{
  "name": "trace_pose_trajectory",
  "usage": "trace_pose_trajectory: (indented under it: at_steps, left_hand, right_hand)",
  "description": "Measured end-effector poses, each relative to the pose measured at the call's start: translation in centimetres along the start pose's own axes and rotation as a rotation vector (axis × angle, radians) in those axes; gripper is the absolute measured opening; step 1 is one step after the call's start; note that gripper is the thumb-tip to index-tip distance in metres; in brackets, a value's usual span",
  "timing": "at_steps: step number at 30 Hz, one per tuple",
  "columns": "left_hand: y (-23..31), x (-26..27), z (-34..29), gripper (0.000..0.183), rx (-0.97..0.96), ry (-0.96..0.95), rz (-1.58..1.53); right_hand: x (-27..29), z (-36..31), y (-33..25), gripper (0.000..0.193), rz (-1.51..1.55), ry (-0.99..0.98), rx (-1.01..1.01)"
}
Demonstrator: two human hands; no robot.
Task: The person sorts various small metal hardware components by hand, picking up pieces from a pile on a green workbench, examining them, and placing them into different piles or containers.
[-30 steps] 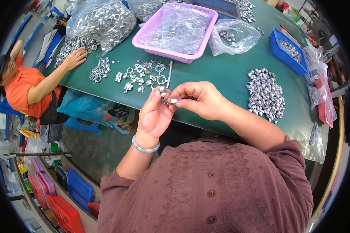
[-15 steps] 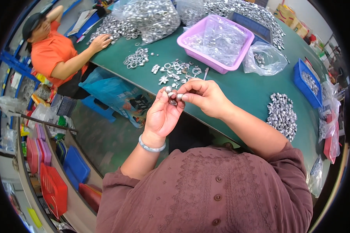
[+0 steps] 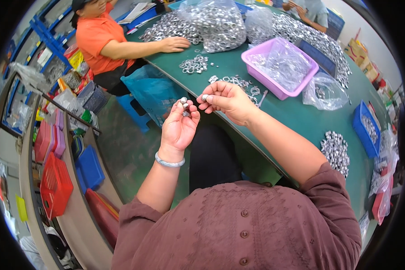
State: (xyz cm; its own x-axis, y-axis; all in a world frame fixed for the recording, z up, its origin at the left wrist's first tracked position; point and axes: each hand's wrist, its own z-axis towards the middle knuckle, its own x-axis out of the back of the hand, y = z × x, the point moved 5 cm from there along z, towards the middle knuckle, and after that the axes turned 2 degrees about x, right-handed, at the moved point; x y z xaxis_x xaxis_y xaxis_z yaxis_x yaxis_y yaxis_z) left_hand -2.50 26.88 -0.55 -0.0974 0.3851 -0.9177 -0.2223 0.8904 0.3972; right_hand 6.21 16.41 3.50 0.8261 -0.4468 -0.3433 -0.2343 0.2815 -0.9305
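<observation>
Palm up and with fingers curled, my left hand (image 3: 179, 129) holds several small domed silver metal pieces (image 3: 185, 105) at its fingertips. My right hand (image 3: 231, 103) is just to the right, a short gap away. Its thumb and fingers pinch one rounded silver piece (image 3: 204, 97). Both hands are raised in front of the table's near edge. Beyond my right hand lie loose silver rings and small metal parts (image 3: 238, 82), partly hidden by it. A pile of chunky silver pieces (image 3: 335, 153) sits right of my right forearm.
On the green table (image 3: 283, 130) stand a pink-purple basin (image 3: 279, 92) with clear plastic, an open clear bag (image 3: 325, 93) and a blue tray (image 3: 365, 128). Metal rings heap at the back. A co-worker in orange (image 3: 101, 36) sits at left, another person at the far side.
My hands have drawn apart; the right one now carries a single piece away from those in the left. The view has shifted, bringing the far person's hands into sight.
</observation>
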Motion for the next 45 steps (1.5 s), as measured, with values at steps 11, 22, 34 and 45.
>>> trace_pose_trajectory:
  at_steps: [11,22,34,45]
  left_hand:
    - [4.0,0.5,-1.8,0.012,-0.148,0.035,-0.012]
    - [2.4,-3.6,-3.5,0.014,-0.17,-0.015,0.07]
    - [5.1,-1.7,2.3,0.011,-0.164,-0.144,-0.037]
    - [12.4,5.8,14.6,0.009,-0.287,-0.067,-0.079]
  right_hand:
    - [-3.9,3.2,-0.1,0.019,0.267,-0.133,-0.002]
    - [-4.2,-0.3,-1.7,0.014,0.208,-0.193,0.09]
    - [-3.6,5.0,-0.3,0.019,0.356,-0.232,0.03]
    - [-0.6,20.4,4.7,0.019,0.413,-0.188,-0.112]
